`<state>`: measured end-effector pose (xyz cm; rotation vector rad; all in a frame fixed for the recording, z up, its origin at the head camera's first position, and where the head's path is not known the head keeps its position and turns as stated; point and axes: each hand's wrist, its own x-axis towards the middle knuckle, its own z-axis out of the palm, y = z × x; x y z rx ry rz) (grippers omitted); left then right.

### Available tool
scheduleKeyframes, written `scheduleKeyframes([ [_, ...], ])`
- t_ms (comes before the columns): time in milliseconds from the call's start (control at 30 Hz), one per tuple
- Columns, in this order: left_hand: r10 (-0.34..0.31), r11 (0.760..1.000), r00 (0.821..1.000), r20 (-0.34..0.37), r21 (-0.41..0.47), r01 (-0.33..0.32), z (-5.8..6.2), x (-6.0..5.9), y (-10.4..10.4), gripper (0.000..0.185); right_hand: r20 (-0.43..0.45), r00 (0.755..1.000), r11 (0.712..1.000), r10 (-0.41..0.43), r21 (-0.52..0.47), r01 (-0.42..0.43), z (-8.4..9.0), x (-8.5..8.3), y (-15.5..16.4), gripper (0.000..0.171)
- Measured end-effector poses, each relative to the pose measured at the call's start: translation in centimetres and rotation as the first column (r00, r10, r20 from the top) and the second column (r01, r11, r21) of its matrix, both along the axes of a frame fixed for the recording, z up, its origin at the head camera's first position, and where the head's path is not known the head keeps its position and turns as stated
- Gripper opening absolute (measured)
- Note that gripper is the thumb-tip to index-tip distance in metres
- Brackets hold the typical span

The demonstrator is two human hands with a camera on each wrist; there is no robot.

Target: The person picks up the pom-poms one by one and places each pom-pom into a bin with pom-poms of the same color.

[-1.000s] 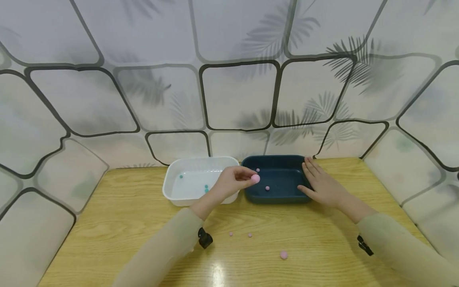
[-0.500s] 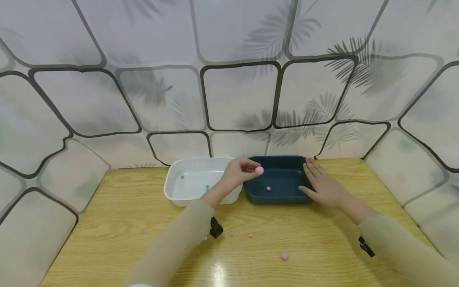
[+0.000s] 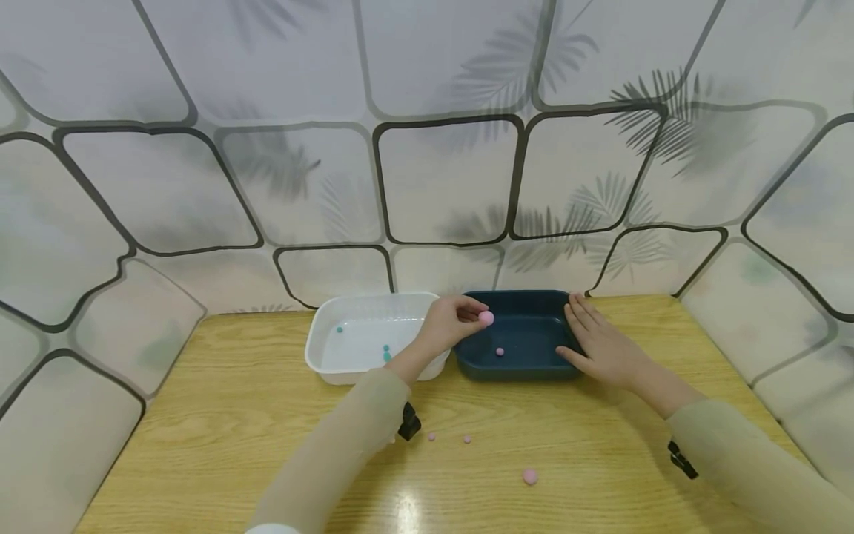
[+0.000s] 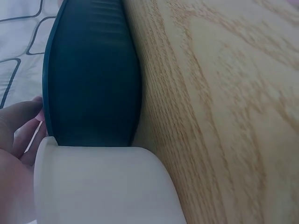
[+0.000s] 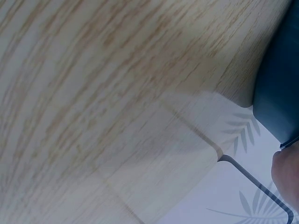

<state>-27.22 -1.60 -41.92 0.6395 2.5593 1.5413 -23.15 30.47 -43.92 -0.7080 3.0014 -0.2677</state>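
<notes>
My left hand (image 3: 451,323) pinches a pink ball (image 3: 486,317) over the left end of the dark blue tray (image 3: 534,368). One small pink ball (image 3: 499,351) lies on that tray's floor. My right hand (image 3: 597,343) rests with straight fingers against the tray's right rim. The white tray (image 3: 320,363) beside it holds teal balls (image 3: 385,351). In the left wrist view the blue tray (image 4: 91,79) and the white tray (image 4: 103,184) show close up, with fingers (image 4: 18,130) at the left edge.
Three pink balls lie loose on the wooden table (image 3: 220,415): two small ones (image 3: 466,439) near the middle and a larger one (image 3: 530,475) toward the front. A patterned backdrop (image 3: 440,148) walls in the table on three sides.
My left hand has carried the pink ball up and to the right, from the blue tray's near left corner to over its left end. The right hand has stayed put.
</notes>
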Motion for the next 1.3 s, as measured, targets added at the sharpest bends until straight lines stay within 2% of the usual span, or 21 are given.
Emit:
scheduleKeyframes([
  [267,-0.012,0.999,0.998,-0.068,-0.053,0.008,-0.2,-0.4,0.2,0.026,-0.003,1.000,1.000,0.008,-0.007,-0.008,0.1,-0.1,-0.1,0.092],
  [633,-0.028,0.989,0.992,-0.122,-0.146,0.010,0.1,-0.9,0.0,0.028,0.002,1.000,1.000,0.011,-0.011,-0.011,-0.1,-0.3,0.2,0.092],
  [867,-0.031,0.986,0.993,-0.110,-0.168,0.012,0.2,-1.0,0.0,0.029,-0.003,1.000,1.000,0.016,-0.011,-0.016,-0.1,-0.3,0.1,0.091],
  [1100,-0.025,0.989,0.997,-0.079,-0.150,0.013,0.1,-0.9,-0.2,0.029,-0.005,1.000,1.000,0.015,0.007,-0.015,-0.1,-0.3,0.1,0.091],
  [1300,-0.041,0.992,0.996,-0.074,-0.123,0.032,0.0,-0.4,-0.8,0.028,-0.010,1.000,1.000,0.018,-0.024,-0.018,-0.1,-0.2,0.1,0.091],
])
